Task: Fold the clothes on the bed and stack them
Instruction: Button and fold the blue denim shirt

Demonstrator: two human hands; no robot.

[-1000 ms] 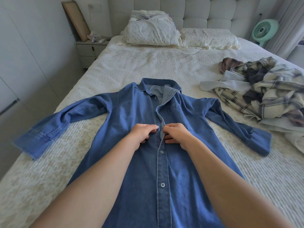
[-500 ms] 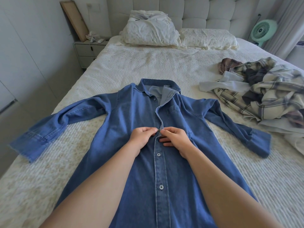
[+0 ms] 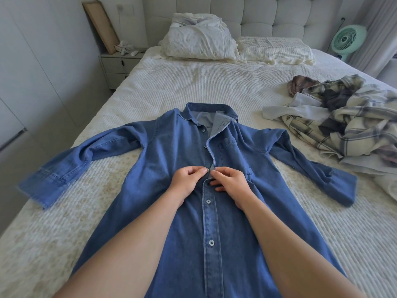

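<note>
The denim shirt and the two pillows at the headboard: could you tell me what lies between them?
Only bare ribbed bedspread lies between the denim shirt and pillows, per the head view.

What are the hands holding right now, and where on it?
Both hands pinch the denim shirt at its front placket, mid-chest: left hand on the button side, right hand on the buttonhole edge.

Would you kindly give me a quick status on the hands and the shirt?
Left hand and right hand pinching the shirt placket mid-chest. Shirt flat on bed, upper buttons open. Unfolded pile to the right, clear.
</note>
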